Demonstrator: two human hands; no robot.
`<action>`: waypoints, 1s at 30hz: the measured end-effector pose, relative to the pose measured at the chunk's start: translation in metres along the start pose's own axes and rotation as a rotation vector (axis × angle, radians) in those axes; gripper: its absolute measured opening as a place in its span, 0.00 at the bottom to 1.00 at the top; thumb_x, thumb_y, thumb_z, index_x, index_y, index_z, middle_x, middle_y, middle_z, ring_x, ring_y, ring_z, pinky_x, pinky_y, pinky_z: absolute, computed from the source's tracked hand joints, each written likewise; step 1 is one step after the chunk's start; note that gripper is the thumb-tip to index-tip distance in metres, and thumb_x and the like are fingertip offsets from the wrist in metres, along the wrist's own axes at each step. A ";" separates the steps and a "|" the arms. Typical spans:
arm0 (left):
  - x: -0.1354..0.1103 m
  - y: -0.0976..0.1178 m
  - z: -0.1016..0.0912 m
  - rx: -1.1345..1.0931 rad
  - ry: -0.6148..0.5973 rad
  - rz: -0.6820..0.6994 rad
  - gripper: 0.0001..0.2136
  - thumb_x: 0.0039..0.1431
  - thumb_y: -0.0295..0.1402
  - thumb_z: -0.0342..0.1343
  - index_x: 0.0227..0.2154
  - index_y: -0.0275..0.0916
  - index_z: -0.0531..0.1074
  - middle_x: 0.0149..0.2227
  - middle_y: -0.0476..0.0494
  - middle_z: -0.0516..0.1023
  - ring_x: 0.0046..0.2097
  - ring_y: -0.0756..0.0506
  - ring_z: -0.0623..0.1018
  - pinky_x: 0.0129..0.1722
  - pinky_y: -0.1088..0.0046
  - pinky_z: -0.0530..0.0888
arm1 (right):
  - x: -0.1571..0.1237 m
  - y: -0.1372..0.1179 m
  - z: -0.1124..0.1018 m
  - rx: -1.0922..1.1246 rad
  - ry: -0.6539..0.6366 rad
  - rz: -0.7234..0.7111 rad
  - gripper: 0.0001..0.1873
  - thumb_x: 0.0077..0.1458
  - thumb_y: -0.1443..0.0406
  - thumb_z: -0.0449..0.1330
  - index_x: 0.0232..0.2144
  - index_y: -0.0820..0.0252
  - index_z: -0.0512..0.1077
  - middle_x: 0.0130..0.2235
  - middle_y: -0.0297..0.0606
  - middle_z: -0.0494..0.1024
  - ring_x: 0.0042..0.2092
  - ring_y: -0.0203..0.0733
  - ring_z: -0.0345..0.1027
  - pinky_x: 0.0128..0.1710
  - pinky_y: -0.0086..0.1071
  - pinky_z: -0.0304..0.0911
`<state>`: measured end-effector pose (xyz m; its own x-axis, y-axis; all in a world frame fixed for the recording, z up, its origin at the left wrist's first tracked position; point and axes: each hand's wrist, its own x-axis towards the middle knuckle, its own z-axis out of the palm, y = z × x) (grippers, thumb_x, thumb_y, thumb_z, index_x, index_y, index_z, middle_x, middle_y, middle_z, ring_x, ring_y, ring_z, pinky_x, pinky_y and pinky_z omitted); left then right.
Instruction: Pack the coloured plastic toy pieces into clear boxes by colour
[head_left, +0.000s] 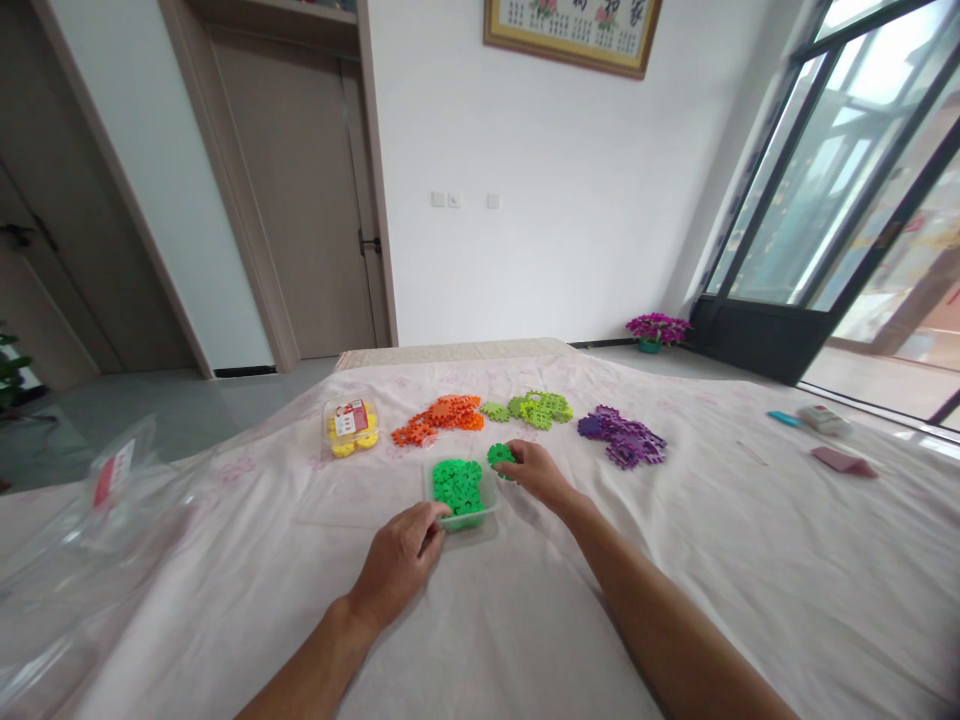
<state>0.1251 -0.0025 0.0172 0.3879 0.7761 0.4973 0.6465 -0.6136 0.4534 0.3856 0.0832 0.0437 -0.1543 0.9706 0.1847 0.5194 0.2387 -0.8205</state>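
Note:
A clear plastic box [491, 497] full of green gear-shaped pieces [457, 485] sits on the cloth in front of me. My left hand [405, 550] grips the box's near left corner, thumb over the rim. Just right of the box, my right hand [531, 470] pinches a green gear-shaped piece [501, 456] between thumb and fingers. Behind them lie loose heaps of orange pieces [442, 415], lime-green pieces [536, 408] and purple pieces [624, 437]. At the left stands a lidded clear box of yellow pieces [352, 430] with a red and white label.
A pale, wrinkled cloth [720, 560] covers the surface. Clear plastic packaging [112, 490] lies at the left. At the far right are a blue item [784, 418], a whitish packet [823, 420] and a pink item [844, 461]. Purple flowers [657, 327] stand on the floor behind.

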 end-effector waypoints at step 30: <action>-0.001 -0.002 0.002 0.006 0.014 0.008 0.12 0.60 0.26 0.50 0.45 0.43 0.69 0.38 0.48 0.78 0.38 0.49 0.78 0.41 0.73 0.74 | 0.003 0.024 -0.007 -0.359 0.122 0.065 0.09 0.50 0.61 0.58 0.23 0.60 0.68 0.24 0.31 0.71 0.28 0.35 0.61 0.28 0.28 0.48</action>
<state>0.1246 -0.0013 0.0147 0.3841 0.7689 0.5111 0.6472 -0.6190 0.4449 0.4034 0.0917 0.0288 -0.0213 0.9755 0.2191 0.7893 0.1510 -0.5951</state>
